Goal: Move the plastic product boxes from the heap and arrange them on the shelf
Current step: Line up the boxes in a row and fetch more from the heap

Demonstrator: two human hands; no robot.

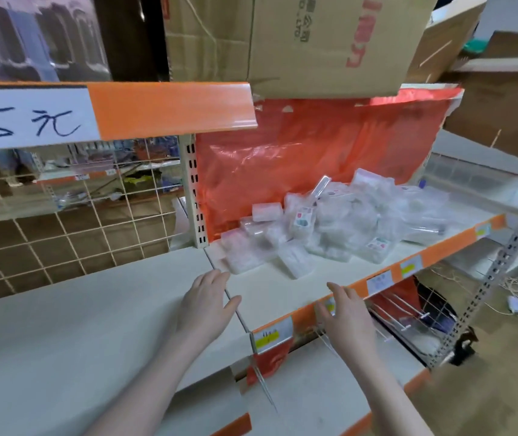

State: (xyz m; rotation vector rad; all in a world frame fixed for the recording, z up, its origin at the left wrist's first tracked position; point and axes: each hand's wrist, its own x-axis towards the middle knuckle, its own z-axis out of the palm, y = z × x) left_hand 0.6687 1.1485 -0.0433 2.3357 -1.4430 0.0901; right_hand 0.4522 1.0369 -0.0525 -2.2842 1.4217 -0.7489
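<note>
Plastic product boxes [323, 228] lie in a loose heap at the middle right of the frame, on the white shelf [283, 287] against an orange plastic sheet [298, 158]. They look small, clear and light, with stiff shells and slick faces, so I expect them to slide over one another if I pull from the bottom. I judge the safest hold is across the short sides of a loose one at the near edge of the pile, such as the flat boxes at its lower left.

My left hand [209, 302] hovers over the shelf seam, fingers straight and together, grip wide and holding nothing. My right hand [344, 313] sits near the orange front rail [377, 278], fingers relaxed and spread, also empty. Both are near the heap but apart from it.

Bare shelf runs to the lower left. Price tags [272, 336] line the rail. Above, cardboard cartons [330, 42] rest on the upper shelf, with a handwritten sign [28, 121] at upper left and a wire grid [62, 221] behind.
</note>
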